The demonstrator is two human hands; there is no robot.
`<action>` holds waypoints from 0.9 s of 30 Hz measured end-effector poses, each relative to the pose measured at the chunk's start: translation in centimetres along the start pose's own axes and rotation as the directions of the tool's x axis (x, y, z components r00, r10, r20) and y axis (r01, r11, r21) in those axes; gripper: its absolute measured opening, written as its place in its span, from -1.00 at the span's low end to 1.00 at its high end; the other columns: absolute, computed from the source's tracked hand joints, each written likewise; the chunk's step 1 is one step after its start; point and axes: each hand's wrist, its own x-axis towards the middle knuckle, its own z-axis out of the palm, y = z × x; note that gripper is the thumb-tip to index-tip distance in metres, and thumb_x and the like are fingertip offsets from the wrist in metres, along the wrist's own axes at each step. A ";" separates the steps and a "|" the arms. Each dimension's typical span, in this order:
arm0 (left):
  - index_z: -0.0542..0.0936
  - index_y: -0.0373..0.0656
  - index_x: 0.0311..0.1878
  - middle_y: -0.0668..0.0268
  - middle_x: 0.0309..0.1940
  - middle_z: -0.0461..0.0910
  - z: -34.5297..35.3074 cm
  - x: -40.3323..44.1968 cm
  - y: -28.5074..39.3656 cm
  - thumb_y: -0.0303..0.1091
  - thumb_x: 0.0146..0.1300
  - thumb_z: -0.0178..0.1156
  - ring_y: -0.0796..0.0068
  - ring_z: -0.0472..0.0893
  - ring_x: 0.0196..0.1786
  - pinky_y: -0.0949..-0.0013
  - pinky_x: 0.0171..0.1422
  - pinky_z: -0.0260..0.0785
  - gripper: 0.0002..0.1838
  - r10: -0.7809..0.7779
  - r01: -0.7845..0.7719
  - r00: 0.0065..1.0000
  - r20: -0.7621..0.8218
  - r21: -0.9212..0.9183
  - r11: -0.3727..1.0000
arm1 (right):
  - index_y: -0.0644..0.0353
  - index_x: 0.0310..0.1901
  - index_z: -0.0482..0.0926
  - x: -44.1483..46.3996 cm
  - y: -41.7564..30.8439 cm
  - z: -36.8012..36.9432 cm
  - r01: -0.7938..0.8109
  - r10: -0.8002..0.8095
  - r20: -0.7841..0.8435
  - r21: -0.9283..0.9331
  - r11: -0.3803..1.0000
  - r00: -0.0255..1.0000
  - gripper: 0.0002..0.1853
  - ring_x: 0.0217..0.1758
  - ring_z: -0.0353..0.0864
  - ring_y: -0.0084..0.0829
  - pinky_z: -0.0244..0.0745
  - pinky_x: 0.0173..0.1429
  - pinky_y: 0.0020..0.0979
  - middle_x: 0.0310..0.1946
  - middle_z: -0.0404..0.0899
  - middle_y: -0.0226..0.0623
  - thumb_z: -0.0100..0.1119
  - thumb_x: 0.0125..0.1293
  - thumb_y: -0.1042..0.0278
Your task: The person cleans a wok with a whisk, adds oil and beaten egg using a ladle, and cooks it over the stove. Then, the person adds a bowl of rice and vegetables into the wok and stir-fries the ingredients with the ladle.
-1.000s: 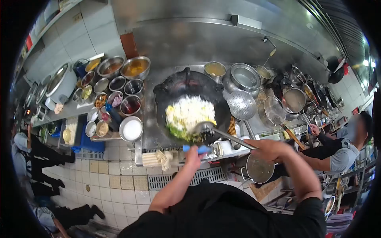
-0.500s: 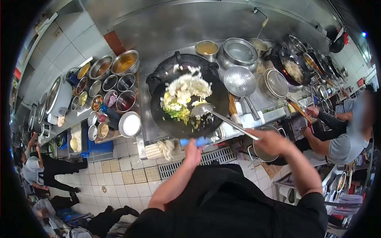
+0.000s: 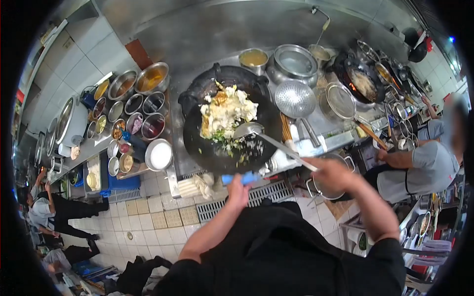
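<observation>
My left hand (image 3: 239, 191) is closed on a folded blue cloth (image 3: 242, 178) at the near rim of a black wok (image 3: 207, 157). Wrapped round the handle of a metal ladle (image 3: 249, 129), my right hand (image 3: 332, 175) is to the right of the wok. The bowl of the ladle is in the wok, touching the near side of the food. Pale rice (image 3: 228, 109) with yellowish, egg-like pieces is heaped toward the far side. Chopped greens (image 3: 224, 140) and loose white grains lie nearer to me.
Bowls of sauces and ingredients, among them a white-filled bowl (image 3: 160, 155), stand at left. A perforated skimmer (image 3: 295, 99), a lidded pot (image 3: 296, 64) and a mesh strainer (image 3: 340, 101) are at right. Beyond them, a second wok (image 3: 363, 84) shows flame. A co-worker (image 3: 424, 163) stands at far right.
The food has gathered into a heap, with browned bits now showing on top. The wok and ladle have shifted slightly. The co-worker at right has turned and moved.
</observation>
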 end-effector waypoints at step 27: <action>0.34 -0.24 0.19 0.14 0.06 0.50 -2.9 3.6 -2.2 -0.45 0.35 -0.07 0.14 0.59 0.03 -0.01 0.09 0.57 -0.65 0.043 -0.047 0.998 0.046 0.083 0.995 | -0.15 0.42 0.24 4.4 -0.9 7.5 0.015 -0.001 -0.188 0.075 0.997 0.982 -0.41 -0.01 0.60 0.09 0.47 0.12 -0.05 -0.10 0.62 0.06 0.03 0.36 0.37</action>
